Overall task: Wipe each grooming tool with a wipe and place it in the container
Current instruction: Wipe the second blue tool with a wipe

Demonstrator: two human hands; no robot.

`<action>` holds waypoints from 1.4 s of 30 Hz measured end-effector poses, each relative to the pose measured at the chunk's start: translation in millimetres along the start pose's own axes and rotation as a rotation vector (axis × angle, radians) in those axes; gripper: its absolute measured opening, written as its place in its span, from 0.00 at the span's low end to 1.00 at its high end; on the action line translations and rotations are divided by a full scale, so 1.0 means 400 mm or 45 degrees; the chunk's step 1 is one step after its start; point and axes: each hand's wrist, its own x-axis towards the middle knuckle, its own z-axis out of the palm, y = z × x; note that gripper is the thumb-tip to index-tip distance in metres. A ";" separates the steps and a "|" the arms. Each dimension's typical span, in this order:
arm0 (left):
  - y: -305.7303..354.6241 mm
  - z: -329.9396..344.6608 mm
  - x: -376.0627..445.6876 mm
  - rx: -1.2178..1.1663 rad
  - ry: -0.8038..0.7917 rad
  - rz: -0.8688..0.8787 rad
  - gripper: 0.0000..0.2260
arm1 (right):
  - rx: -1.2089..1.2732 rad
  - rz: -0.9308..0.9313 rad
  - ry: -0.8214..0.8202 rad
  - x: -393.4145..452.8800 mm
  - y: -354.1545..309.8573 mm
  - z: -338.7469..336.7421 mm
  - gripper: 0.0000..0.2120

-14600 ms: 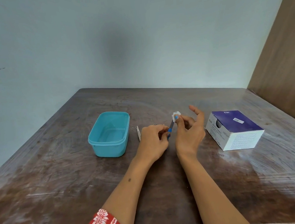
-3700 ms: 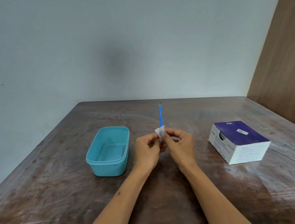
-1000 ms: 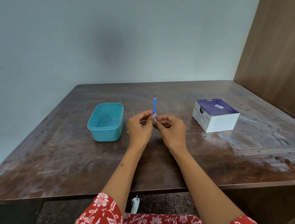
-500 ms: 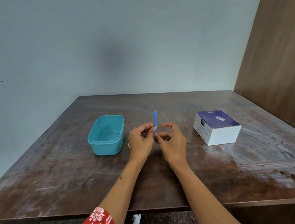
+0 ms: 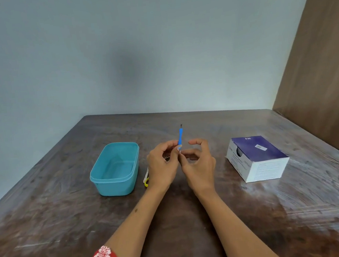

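Observation:
A thin blue grooming tool (image 5: 180, 136) with a dark metal tip stands upright above the table. My left hand (image 5: 163, 165) pinches its lower end between thumb and forefinger. A small white bit of wipe (image 5: 179, 148) shows at that pinch. My right hand (image 5: 198, 162) is right beside it, forefinger reaching to the tool's base, thumb lifted clear of it. The teal container (image 5: 115, 170) sits to the left of my hands, with nothing visible inside. Behind my left hand, a yellow-handled tool (image 5: 146, 183) and a white one (image 5: 146, 174) lie on the table, mostly hidden.
A purple and white box (image 5: 257, 157) lies to the right of my hands. The worn wooden table (image 5: 193, 218) meets a pale wall at the back and a brown panel (image 5: 323, 74) at the right.
The tool stays upright in my left hand. My right thumb has lifted away from it and the fingers have spread. The camera has tilted up slightly.

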 end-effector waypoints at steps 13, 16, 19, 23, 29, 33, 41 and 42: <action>-0.004 -0.002 0.008 -0.008 -0.063 -0.069 0.08 | -0.135 -0.024 -0.045 0.002 0.004 0.003 0.16; -0.007 -0.001 0.010 -0.043 -0.036 -0.110 0.07 | -0.162 0.044 -0.116 0.000 0.013 0.001 0.17; -0.008 -0.001 0.010 -0.089 -0.022 -0.150 0.08 | -0.161 -0.021 -0.084 -0.002 0.009 0.002 0.17; -0.008 -0.001 0.015 -0.123 -0.015 -0.168 0.08 | -0.133 -0.047 -0.092 -0.002 0.010 0.001 0.16; -0.009 -0.007 0.023 -0.232 0.065 -0.228 0.07 | -0.126 -0.009 -0.193 -0.002 0.010 -0.001 0.17; -0.007 -0.001 0.018 -0.208 0.019 -0.198 0.07 | -0.066 -0.063 -0.086 -0.001 0.002 -0.001 0.18; -0.013 -0.005 0.016 -0.221 -0.038 -0.199 0.07 | -0.073 -0.067 -0.061 -0.001 0.001 -0.001 0.18; -0.013 -0.003 0.015 -0.214 -0.051 -0.197 0.07 | -0.069 -0.072 -0.047 0.000 0.001 -0.002 0.18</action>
